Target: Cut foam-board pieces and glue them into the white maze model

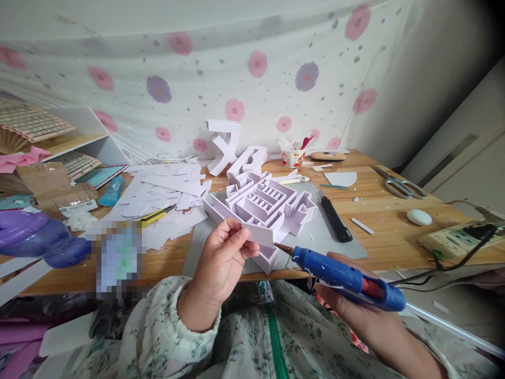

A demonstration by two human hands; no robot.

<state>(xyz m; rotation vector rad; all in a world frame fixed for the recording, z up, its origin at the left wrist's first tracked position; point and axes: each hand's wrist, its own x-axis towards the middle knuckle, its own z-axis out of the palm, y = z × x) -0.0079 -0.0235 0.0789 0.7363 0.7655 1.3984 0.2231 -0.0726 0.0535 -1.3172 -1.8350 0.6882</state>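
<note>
Between thumb and fingers, my left hand (224, 260) pinches a small white foam-board strip (260, 235). My right hand (351, 300) is wrapped round a blue hot glue gun (335, 271), a clear glue stick reaching out of its rear. The gun's nozzle is at the strip's right end; whether they touch I cannot tell. Just behind both hands, a white foam-board structure with raised walls and several compartments (292, 213) lies on the grey cutting mat (357, 247).
White sheets and offcuts (136, 189) cover the left, with a yellow cutter (155, 216) on them. A black knife (334, 217), scissors (398, 184) and a power strip (453, 239) are on the right. Standing behind are a white character (223, 147) and a paper cup (293, 158).
</note>
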